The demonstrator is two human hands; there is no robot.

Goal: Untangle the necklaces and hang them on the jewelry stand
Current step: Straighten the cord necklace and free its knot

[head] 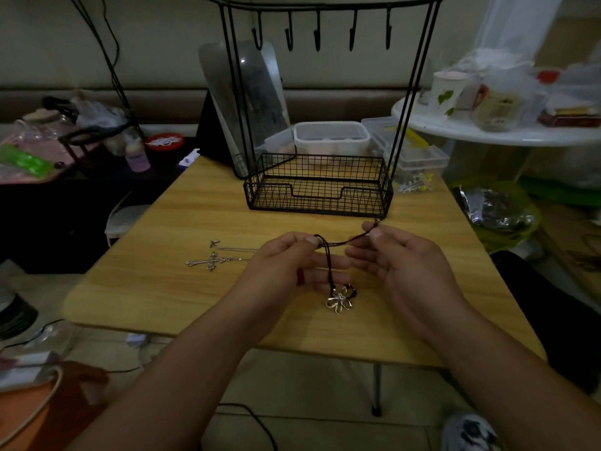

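A dark cord necklace (338, 244) with a silver flower pendant (339, 302) stretches between my two hands above the wooden table (195, 203). My left hand (289, 265) pinches the cord near a loop. My right hand (400, 255) pinches the cord's far end by the clasp, close to the stand's basket. The flower pendant hangs down and rests on the table between my hands. A silver cross necklace (209, 262) lies on the table left of my left hand. The black wire jewelry stand (318, 187) stands behind, with several bare hooks (317, 34) on its top bar.
A mirror (247, 102) leans behind the stand's left legs. Clear plastic boxes (331, 135) sit behind the basket. A round white table (504, 131) with cups and bags stands at right. Clutter fills the dark surface at left, and cables lie on the floor.
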